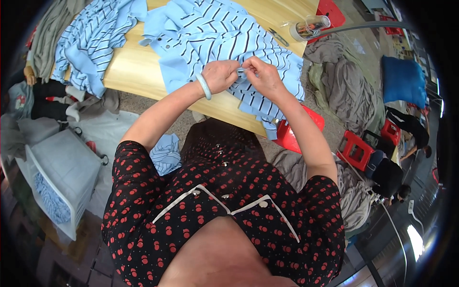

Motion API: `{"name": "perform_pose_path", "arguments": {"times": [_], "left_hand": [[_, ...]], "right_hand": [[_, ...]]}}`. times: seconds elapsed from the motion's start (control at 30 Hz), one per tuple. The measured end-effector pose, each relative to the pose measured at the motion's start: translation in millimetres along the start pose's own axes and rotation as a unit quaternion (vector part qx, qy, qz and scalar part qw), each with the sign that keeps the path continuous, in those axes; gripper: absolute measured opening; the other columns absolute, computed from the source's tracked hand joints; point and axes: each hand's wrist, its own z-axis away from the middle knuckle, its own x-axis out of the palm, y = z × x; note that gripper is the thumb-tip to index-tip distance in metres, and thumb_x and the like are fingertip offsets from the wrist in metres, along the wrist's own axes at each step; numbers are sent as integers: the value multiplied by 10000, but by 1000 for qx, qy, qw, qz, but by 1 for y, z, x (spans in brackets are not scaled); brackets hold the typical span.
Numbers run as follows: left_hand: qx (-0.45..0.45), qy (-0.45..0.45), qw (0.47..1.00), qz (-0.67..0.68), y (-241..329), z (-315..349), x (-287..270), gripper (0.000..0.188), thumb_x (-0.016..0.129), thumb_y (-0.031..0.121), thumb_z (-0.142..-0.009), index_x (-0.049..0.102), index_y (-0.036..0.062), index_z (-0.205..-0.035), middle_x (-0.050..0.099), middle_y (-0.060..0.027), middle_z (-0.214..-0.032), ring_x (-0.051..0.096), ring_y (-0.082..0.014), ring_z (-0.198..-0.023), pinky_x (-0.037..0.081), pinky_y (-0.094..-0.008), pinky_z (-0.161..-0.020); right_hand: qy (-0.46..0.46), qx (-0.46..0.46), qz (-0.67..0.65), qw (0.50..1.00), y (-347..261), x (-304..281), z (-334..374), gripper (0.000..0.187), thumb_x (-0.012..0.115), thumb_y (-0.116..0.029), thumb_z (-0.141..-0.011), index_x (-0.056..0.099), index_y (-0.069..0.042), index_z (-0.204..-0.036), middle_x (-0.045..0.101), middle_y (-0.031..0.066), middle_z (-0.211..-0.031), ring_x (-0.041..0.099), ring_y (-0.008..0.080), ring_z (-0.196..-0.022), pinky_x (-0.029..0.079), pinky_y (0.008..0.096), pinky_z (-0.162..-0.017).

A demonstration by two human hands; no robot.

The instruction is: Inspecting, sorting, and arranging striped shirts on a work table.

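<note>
A light blue knit shirt (210,36) with dark and white stripes lies spread over the wooden table in front of me. My left hand (220,76), a pale bangle (203,86) on its wrist, pinches a small bit of the shirt near the table's front edge. Close beside it, my right hand (264,79) pinches the same spot with thumb and forefinger. A small pale detail shows between the fingertips, too small to make out. Thread snips (278,37) lie beyond my right hand, close to the table's right edge.
Another striped blue shirt (95,40) hangs over the table's left side. A clear cup (311,28) holding small tools stands at the far right corner. Red stools (299,130) and heaped grey cloth (342,76) are to the right. A white bin (62,167) with blue garments stands lower left.
</note>
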Motion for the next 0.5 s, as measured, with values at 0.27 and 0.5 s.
{"name": "perform_pose_path", "arguments": {"times": [0.27, 0.5], "left_hand": [[-46, -31, 997, 61, -1, -7, 3, 119, 442, 139, -716, 498, 34, -717, 520, -168, -633, 513, -335, -618, 398, -412, -550], [-96, 7, 979, 180, 2, -10, 5, 262, 480, 291, -783, 538, 35, -775, 528, -156, -632, 510, -296, -581, 403, -341, -548]], "right_hand": [[41, -3, -24, 999, 10, 4, -4, 132, 496, -28, -727, 498, -21, -860, 554, 85, -702, 551, 167, -622, 439, 271, -570], [20, 66, -174, 982, 9, -5, -21, 220, 542, -70, -762, 504, -20, -973, 520, 3, -765, 492, 53, -687, 420, 182, -613]]}}
